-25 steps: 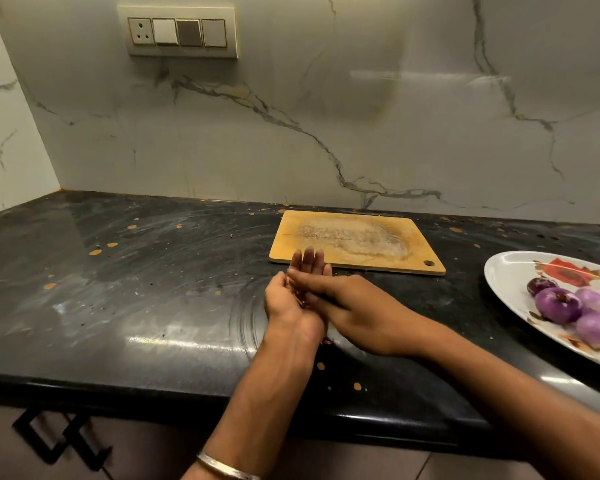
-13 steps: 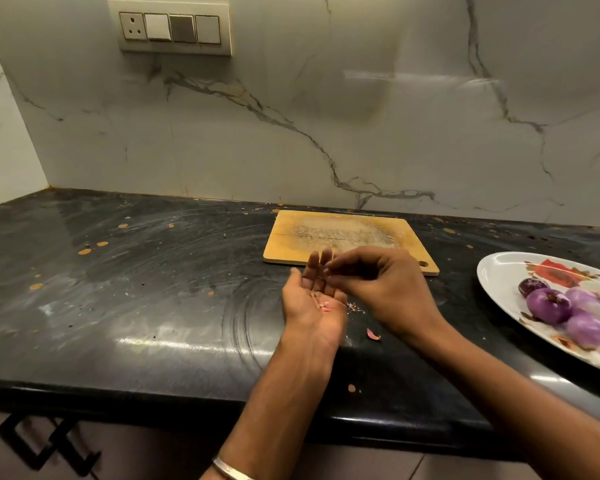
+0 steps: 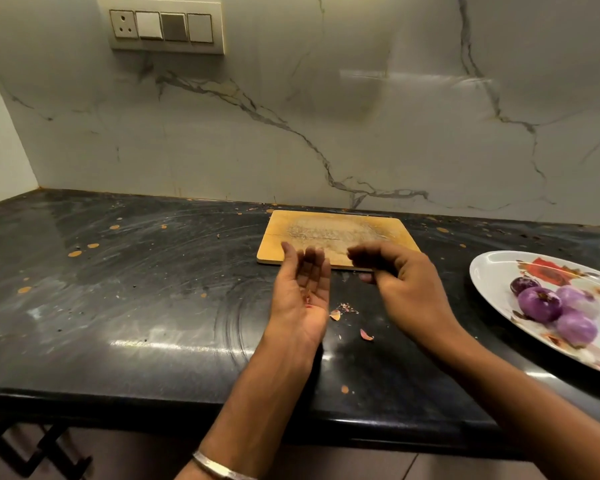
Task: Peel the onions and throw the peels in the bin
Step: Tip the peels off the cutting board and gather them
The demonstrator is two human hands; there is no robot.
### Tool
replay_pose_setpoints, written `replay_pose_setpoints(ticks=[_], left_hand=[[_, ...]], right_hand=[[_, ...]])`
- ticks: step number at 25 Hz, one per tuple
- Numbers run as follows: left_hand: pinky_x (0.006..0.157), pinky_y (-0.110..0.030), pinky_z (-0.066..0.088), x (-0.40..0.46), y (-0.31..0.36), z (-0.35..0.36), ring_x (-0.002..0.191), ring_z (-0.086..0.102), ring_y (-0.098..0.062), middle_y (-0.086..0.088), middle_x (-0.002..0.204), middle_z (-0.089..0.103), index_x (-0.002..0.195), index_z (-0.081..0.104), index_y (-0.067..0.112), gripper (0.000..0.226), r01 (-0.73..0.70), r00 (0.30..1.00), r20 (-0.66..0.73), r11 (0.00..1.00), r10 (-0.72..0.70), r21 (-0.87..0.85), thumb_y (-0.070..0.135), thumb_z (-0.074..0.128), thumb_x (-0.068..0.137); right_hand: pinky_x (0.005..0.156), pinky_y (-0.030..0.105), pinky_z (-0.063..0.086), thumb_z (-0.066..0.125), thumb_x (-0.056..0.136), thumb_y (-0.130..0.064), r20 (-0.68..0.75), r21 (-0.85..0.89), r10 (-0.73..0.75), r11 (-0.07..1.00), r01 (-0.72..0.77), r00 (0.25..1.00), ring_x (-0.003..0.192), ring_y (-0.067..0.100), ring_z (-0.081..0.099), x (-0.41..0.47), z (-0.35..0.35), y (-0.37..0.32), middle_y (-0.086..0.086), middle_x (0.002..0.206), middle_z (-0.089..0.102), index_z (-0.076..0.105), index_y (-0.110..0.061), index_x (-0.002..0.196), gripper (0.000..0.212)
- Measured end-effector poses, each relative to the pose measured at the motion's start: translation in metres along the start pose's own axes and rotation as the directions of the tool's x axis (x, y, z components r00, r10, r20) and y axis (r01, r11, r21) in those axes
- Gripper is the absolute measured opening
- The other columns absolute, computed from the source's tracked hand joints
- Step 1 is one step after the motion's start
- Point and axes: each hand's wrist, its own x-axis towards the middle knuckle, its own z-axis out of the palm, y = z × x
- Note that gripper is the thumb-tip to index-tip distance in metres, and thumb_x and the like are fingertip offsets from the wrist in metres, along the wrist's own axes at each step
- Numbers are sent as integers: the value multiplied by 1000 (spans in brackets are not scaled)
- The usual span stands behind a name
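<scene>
A: This is a kitchen. There is a shiny black counter [image 3: 118,289] with a white marble wall [image 3: 326,116] behind it. What do you see on it?

B: A wooden cutting board [image 3: 336,233] at the back. On the right is a white plate [image 3: 492,271] with purple peeled onions [image 3: 555,310] sitting on it. They look all done.

A: What are the hands doing?

B: A second ago the two hands were pressed together, the right one rubbing over the left. Now they are apart. The left hand [image 3: 302,292] is flat and palm up, fingers straight, with a few tiny red peel bits [image 3: 307,301] stuck on it. It holds nothing tight.

A: And the other one?

B: The right hand [image 3: 399,285] has moved off to the right, near the board's front edge. Its fingers are curled in. It is blurry, so I cannot tell if it pinches a bit of peel.

A: Did anything fall?

B: Yes. New onion peel scraps [image 3: 343,311] lie on the counter between the hands, and one pink flake [image 3: 366,335] a bit closer to the edge.

A: So what is left?

B: I think the peeling is finished. The little scraps need picking up and putting in the bin. I see no bin here.
</scene>
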Motion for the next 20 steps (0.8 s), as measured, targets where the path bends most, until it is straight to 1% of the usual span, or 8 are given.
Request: replay_pose_setpoints(ticks=[2, 4, 7, 9, 11, 15, 17, 20], left_hand=[[65, -31, 62, -1, 5, -2, 68, 74, -20, -9, 76, 74, 68, 63, 12, 43, -13, 1000, -16, 1000, 13, 0, 49, 64, 89], [65, -35, 63, 1, 10, -5, 70, 75, -25, -13, 80, 74, 67, 58, 12, 48, -7, 999, -33, 999, 5, -53, 44, 47, 101], [73, -36, 61, 2, 14, -10, 77, 75, -26, -15, 88, 75, 84, 63, 8, 47, -12, 1000, -20, 997, 11, -71, 35, 32, 107], [72, -36, 61, 2, 18, -11, 79, 75, -26, -15, 90, 74, 91, 65, 6, 48, -26, 1000, -4, 996, 25, -89, 37, 31, 107], [71, -36, 61, 1, 23, -11, 77, 75, -26, -15, 87, 74, 90, 64, 6, 47, -49, 999, -5, 993, 48, -109, 39, 34, 105], [71, -33, 61, -1, 36, -14, 75, 75, -24, -12, 83, 74, 86, 63, 8, 42, -79, 997, -19, 989, 77, -129, 39, 41, 102], [70, -33, 61, -2, 37, -15, 78, 75, -24, -11, 84, 74, 88, 64, 8, 39, -71, 997, -24, 991, 69, -116, 37, 42, 102], [73, -35, 58, -5, 31, -16, 80, 74, -24, -12, 84, 73, 88, 64, 8, 36, -44, 999, -32, 994, 41, -97, 34, 42, 102]], right_hand=[[102, 20, 46, 48, 93, 9, 83, -241, 114, 966, -91, 990, 123, 7, 59, -7, -9, 19, -5, 128, 67, 65, -25, 125, 49], [118, 28, 29, 45, 104, -18, 260, -541, 287, 834, -107, 922, 144, 15, 37, -18, -10, 36, 1, 155, 43, 41, -17, 150, 46], [125, 36, 6, 25, 103, -56, 311, -713, 416, 697, -79, 855, 154, 17, 4, -22, 12, 42, 2, 167, 9, 9, -12, 159, 74], [126, 38, 4, 21, 102, -58, 342, -705, 346, 709, -5, 874, 154, 18, 2, -18, 33, 33, 5, 167, 6, 7, -11, 159, 75], [126, 35, 5, 23, 106, -49, 471, -618, 217, 773, 144, 855, 154, 15, 6, -18, 47, 22, 4, 167, 11, 14, -13, 159, 65], [123, 24, 18, 40, 107, -30, 714, -272, -71, 889, 369, 697, 148, 3, 26, -30, 27, 15, -8, 161, 33, 42, -23, 150, 44], [116, 20, 32, 55, 102, -24, 736, -193, -161, 881, 431, 658, 139, 0, 42, -34, 3, 19, -9, 150, 49, 58, -20, 139, 38], [98, 24, 51, 71, 91, -14, 675, -181, -233, 868, 463, 700, 114, 0, 63, -30, -18, 23, -7, 124, 70, 76, -17, 115, 25]])
